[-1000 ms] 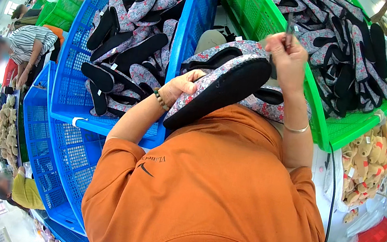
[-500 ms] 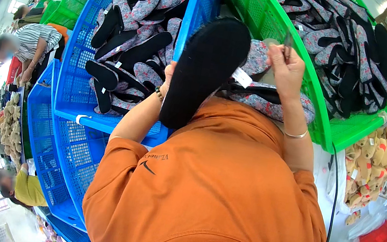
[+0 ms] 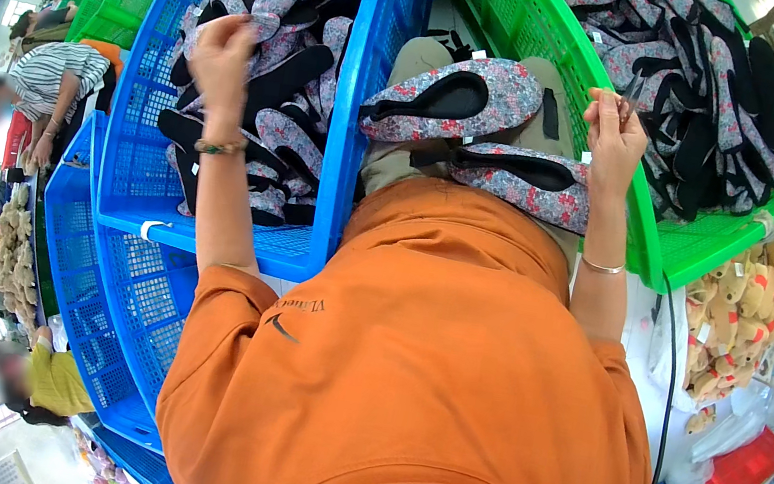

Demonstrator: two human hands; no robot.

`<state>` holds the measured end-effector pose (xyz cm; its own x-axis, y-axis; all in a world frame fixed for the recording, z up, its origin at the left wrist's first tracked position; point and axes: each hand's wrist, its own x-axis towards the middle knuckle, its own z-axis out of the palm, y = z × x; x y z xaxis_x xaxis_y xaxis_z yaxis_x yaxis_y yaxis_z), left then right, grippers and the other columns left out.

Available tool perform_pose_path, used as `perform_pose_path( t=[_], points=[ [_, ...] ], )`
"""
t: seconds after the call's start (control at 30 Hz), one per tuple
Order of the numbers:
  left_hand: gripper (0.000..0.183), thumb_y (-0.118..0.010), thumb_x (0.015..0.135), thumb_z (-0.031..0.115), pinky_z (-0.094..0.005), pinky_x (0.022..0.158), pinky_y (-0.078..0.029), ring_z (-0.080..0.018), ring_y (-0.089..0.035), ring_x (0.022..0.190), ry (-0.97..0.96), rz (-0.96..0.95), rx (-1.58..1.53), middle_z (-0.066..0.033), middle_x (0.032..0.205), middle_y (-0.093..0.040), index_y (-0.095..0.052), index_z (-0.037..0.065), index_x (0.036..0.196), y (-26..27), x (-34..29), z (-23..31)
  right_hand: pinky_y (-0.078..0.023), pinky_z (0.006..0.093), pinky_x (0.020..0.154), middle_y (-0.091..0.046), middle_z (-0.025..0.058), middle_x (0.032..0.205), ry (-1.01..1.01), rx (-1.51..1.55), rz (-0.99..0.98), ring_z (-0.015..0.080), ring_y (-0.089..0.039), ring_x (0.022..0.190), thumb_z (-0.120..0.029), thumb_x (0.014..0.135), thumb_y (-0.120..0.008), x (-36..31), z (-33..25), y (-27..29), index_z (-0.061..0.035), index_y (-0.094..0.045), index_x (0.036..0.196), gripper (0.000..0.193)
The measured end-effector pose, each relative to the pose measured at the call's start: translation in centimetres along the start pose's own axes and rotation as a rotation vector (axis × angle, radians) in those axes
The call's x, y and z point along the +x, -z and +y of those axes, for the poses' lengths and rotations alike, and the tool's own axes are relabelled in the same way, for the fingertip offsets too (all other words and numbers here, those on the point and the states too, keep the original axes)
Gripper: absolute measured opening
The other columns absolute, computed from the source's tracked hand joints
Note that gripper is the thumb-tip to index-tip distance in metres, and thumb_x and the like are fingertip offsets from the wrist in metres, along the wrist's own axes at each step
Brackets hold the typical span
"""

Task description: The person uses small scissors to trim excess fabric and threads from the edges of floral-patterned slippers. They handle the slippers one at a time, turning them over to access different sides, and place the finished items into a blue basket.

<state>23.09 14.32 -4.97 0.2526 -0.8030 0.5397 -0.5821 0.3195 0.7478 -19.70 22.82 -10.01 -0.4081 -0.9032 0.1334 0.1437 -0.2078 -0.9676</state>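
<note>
My left hand [image 3: 223,64] is over the blue crate [image 3: 348,135], its loosely bent fingers slightly blurred and nothing seen in them. Below it lie floral slippers with black soles [image 3: 281,78], heaped in the crate. Closed fingers of my right hand [image 3: 615,141] hold small metal snips [image 3: 633,94], partly hidden by the hand, beside the green crate's near wall. Across my lap rest two floral slippers with black linings: one slipper [image 3: 501,98] lies farther off with its opening up, and the other slipper [image 3: 567,195] is nearer my waist. Neither hand touches them.
The green crate [image 3: 647,233] at the right holds many more such slippers [image 3: 682,106]. Empty-looking blue crates [image 3: 91,286] stand at the left. Beyond the green crate are tan plush toys [image 3: 741,308] and a red bin [image 3: 746,471]. A black cable [image 3: 666,408] hangs at my right. Other people [image 3: 58,83] are at the far left.
My left hand has let go of the slipper it held sole up; that slipper seems to lie on my lap now. The hand has moved left over the blue crate. My right hand has shifted slightly right.
</note>
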Motion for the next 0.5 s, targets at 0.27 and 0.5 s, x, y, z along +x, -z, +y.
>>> perform_pose_path(
  t=[0.27,0.5],
  points=[
    [0.018,-0.069,0.070,0.018,-0.0411,0.068,-0.051,-0.0336,-0.061,0.076,-0.750,-0.967,0.666,-0.0118,0.079,-0.062,-0.060,0.004,0.079,-13.1,-11.7,3.0,-0.024,0.0169,0.043,-0.055,-0.0045,0.066,-0.006,-0.119,-0.175,-0.0015,-0.036,0.049,-0.018,0.093,-0.057,-0.8,-0.4,-0.8,0.0001,-0.064,0.095,0.019],
    [0.015,-0.067,0.081,0.018,-0.0297,0.059,-0.048,-0.0144,-0.061,0.065,0.158,-1.265,-0.312,-0.0054,0.073,-0.063,-0.063,0.004,0.083,-11.9,-5.3,7.2,-0.039,0.0168,0.059,-0.060,-0.0019,0.079,0.080,-0.216,-0.263,0.0025,-0.049,0.064,-0.013,0.087,-0.065,-1.6,-0.6,-1.5,-0.0009,-0.064,0.097,0.015]
  ],
)
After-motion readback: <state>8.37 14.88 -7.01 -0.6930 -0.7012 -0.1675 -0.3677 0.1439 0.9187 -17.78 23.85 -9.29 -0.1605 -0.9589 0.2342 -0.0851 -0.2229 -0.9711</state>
